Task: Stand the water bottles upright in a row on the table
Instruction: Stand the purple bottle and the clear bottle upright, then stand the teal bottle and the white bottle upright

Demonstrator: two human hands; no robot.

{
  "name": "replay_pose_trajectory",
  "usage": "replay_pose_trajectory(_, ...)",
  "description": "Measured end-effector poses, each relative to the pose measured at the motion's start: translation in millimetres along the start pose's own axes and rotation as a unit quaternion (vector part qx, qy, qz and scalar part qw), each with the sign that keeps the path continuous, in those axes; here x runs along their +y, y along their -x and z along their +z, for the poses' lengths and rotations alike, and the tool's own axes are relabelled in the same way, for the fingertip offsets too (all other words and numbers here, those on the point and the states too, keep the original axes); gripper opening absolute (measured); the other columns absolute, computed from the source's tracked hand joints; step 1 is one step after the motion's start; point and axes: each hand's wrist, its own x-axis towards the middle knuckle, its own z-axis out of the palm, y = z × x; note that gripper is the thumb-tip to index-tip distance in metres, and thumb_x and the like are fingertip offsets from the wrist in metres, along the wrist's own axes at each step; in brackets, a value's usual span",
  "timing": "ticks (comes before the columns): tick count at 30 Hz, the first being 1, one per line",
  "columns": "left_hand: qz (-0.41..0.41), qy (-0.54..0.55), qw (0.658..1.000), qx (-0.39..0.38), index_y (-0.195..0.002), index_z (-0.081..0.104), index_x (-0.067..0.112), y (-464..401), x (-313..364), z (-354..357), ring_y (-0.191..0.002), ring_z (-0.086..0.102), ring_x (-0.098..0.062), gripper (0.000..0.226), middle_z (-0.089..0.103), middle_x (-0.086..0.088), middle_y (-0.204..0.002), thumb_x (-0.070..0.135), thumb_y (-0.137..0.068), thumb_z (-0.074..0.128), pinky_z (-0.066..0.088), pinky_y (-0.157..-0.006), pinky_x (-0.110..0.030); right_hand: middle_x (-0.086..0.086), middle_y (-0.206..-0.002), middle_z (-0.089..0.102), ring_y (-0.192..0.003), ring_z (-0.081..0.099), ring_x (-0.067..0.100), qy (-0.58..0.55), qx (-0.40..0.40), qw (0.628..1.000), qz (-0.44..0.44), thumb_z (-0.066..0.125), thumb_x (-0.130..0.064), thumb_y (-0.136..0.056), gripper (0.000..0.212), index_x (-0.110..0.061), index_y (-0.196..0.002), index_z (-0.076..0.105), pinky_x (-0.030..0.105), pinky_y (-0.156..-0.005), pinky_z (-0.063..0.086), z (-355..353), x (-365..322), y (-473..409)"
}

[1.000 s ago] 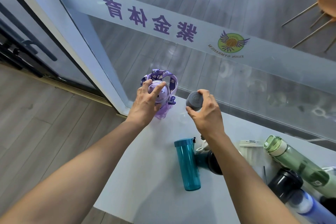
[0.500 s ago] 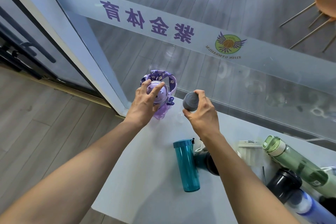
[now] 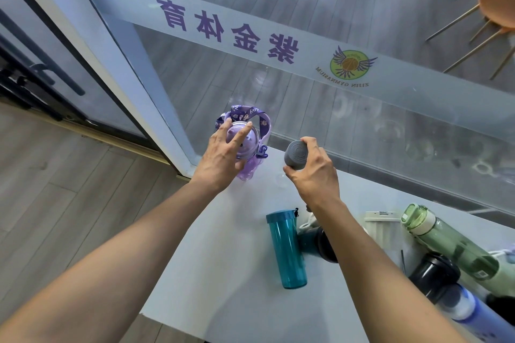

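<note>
Left hand (image 3: 223, 156) rests spread fingers on the upright purple bottle (image 3: 248, 171) at the table's (image 3: 223, 231) far corner, right hand (image 3: 313, 175) clamps the grey-cap bottle (image 3: 296, 154) just beside it: seat base flat, in line, then release gently.

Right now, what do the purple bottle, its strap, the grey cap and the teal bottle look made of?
The purple bottle: translucent plastic, glossy; light passes through the body. Its strap: probably woven fabric, with a printed pattern. The grey cap: matte, moulded rings on top; silicone or plastic, cannot tell. The teal bottle: tinted see-through plastic, glossy; glass not ruled out.
</note>
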Motion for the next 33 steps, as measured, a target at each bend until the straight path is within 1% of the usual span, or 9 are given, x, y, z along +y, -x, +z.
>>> replay_pose_trajectory(3,-0.006,-0.027,1.0,-0.004,-0.15,0.031,0.032,6,3,-5,-0.138,0.027,-0.038,0.079,0.018,-0.013,-0.159,0.022,-0.083,0.072,0.035,-0.107,-0.047,0.005,-0.116,0.06,-0.101,0.063,0.031,0.004,-0.007,1.0,0.008,0.08,-0.038,-0.078,0.068,-0.031,-0.135,0.042,0.037,-0.084,0.052,0,-1,3)
replay_pose_trajectory(7,0.011,-0.082,0.996,0.046,-0.142,0.043,0.026,25,12,-12,-0.133,0.035,-0.035,0.068,0.037,-0.008,-0.151,0.032,-0.081,0.072,0.039,-0.101,-0.048,0.006,-0.121,0.058,-0.106,0.062,0.031,0.002,-0.017,1.0,0.015,0.081,-0.042,-0.076,0.081,-0.034,-0.143,0.036,0.037,-0.086,0.051,-2,-2,6)
replay_pose_trajectory(11,0.029,-0.08,0.994,0.062,-0.134,0.049,0.026,50,25,-14,-0.129,0.041,-0.032,0.058,0.046,-0.006,-0.145,0.033,-0.081,0.071,0.039,-0.102,-0.047,0.008,-0.121,0.057,-0.107,0.061,0.031,-0.006,0.013,1.0,-0.008,0.08,-0.042,-0.077,0.085,-0.03,-0.148,0.034,0.037,-0.086,0.05,-12,0,20)
replay_pose_trajectory(15,0.043,-0.066,0.994,0.076,-0.125,0.056,0.025,75,40,-17,-0.123,0.046,-0.031,0.045,0.053,-0.006,-0.136,0.032,-0.082,0.069,0.041,-0.098,-0.047,0.008,-0.126,0.057,-0.113,0.058,0.027,-0.016,0.032,0.999,-0.027,0.074,-0.035,-0.086,0.065,-0.023,-0.142,0.043,0.033,-0.09,0.046,-27,8,43)
replay_pose_trajectory(18,0.057,-0.053,0.994,0.074,-0.119,0.061,0.023,94,53,-14,-0.118,0.049,-0.03,0.037,0.057,-0.005,-0.13,0.031,-0.084,0.067,0.04,-0.094,-0.044,0.007,-0.129,0.058,-0.117,0.057,0.025,-0.017,0.043,0.999,-0.026,0.064,-0.029,-0.093,0.048,-0.022,-0.138,0.051,0.036,-0.096,0.047,-39,21,67)
replay_pose_trajectory(24,0.076,-0.029,0.996,0.03,-0.119,0.06,0.026,131,85,3,-0.118,0.05,-0.025,0.034,0.058,-0.002,-0.128,0.032,-0.087,0.067,0.04,-0.096,-0.038,0.005,-0.127,0.059,-0.116,0.058,0.023,-0.029,0.082,0.996,0.004,0.06,-0.028,-0.095,0.04,-0.023,-0.135,0.052,0.04,-0.096,0.052,-60,64,120)
replay_pose_trajectory(27,0.083,-0.015,0.996,0.009,-0.121,0.059,0.027,149,99,12,-0.115,0.049,-0.024,0.034,0.056,0.0,-0.128,0.032,-0.087,0.065,0.038,-0.096,-0.037,0.003,-0.122,0.059,-0.113,0.057,0.021,-0.04,0.088,0.995,0.025,0.062,-0.026,-0.095,0.039,-0.023,-0.132,0.053,0.035,-0.096,0.049,-65,87,143)
replay_pose_trajectory(31,0.093,-0.014,0.996,-0.007,-0.121,0.057,0.028,170,118,22,-0.112,0.05,-0.023,0.036,0.055,0.003,-0.126,0.031,-0.087,0.066,0.04,-0.094,-0.037,0.001,-0.116,0.058,-0.109,0.057,0.02,-0.06,0.078,0.993,0.06,0.065,-0.024,-0.092,0.039,-0.023,-0.131,0.057,0.038,-0.097,0.048,-62,117,165)
replay_pose_trajectory(33,0.094,-0.013,0.995,-0.013,-0.123,0.055,0.028,179,129,27,-0.111,0.05,-0.023,0.039,0.055,0.004,-0.126,0.031,-0.086,0.066,0.041,-0.094,-0.036,0.002,-0.112,0.058,-0.106,0.058,0.021,-0.061,0.067,0.994,0.061,0.066,-0.023,-0.092,0.038,-0.021,-0.129,0.058,0.033,-0.094,0.047,-59,131,172)
